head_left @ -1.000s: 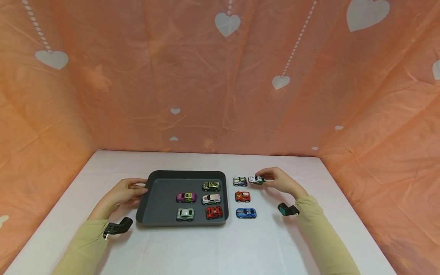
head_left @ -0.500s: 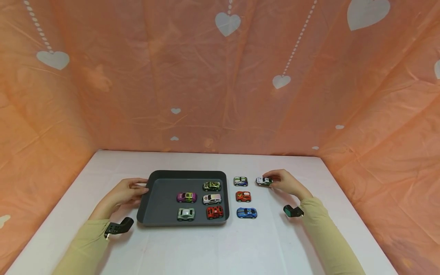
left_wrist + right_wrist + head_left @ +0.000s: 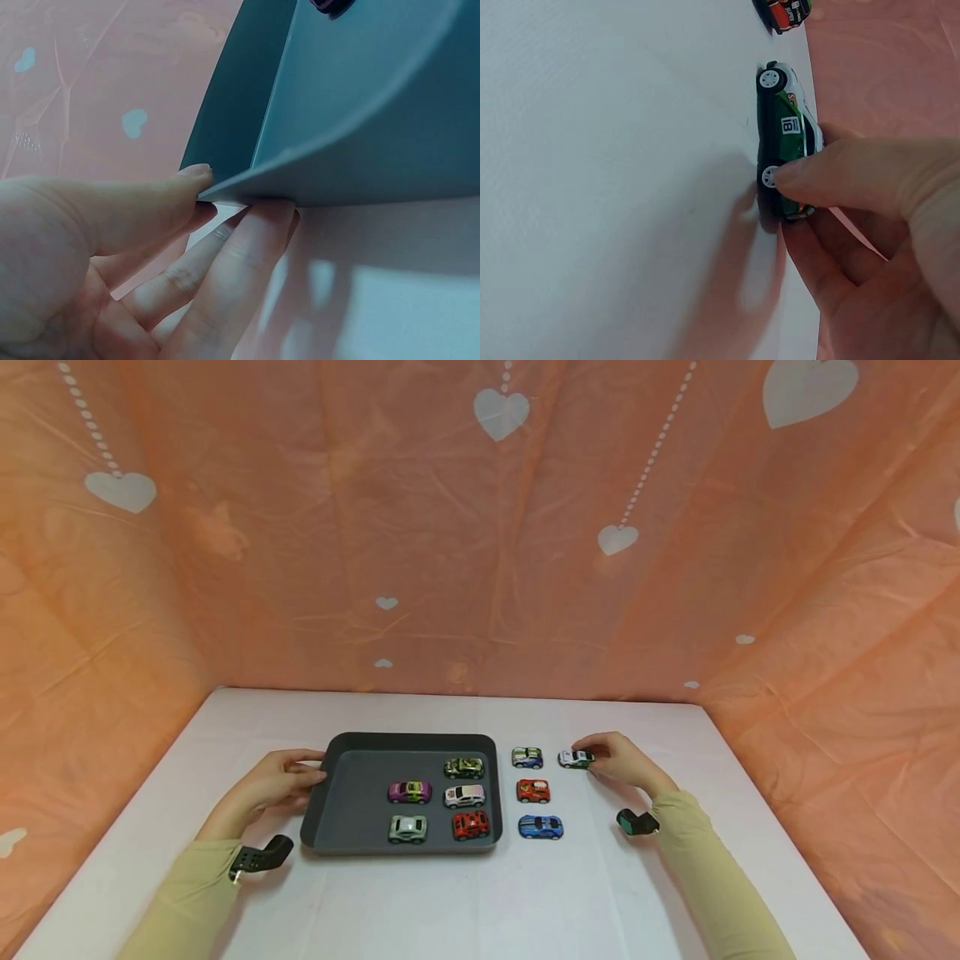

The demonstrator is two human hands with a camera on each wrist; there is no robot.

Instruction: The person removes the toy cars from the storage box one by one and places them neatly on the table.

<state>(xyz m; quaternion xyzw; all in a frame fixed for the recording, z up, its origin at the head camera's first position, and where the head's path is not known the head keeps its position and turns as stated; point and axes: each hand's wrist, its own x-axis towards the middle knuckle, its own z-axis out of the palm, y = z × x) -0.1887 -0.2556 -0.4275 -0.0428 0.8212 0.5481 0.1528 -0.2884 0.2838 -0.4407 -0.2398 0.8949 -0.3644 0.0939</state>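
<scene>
With thumb and fingertips, my left hand (image 3: 273,783) pinches the left rim of a dark grey tray (image 3: 412,741). The left wrist view shows the thumb at the tray edge (image 3: 322,169) and fingers underneath. At the right, my right hand (image 3: 626,762) holds a white and green toy car (image 3: 575,759) by its rear end. The right wrist view has this toy car (image 3: 789,124) with its wheels at the table surface, the thumb near a rear wheel. Left of it stands a white, green and blue toy car (image 3: 527,757).
Inside the tray are a camouflage car (image 3: 463,767), a purple car (image 3: 409,792), a white car (image 3: 464,796), a pale green car (image 3: 407,829) and a red car (image 3: 471,825). Another red car (image 3: 533,790) and a blue car (image 3: 541,827) stand right of the tray.
My right hand has moved right with the white and green toy car, widening the gap to the neighbouring car. The left hand stays at the tray rim.
</scene>
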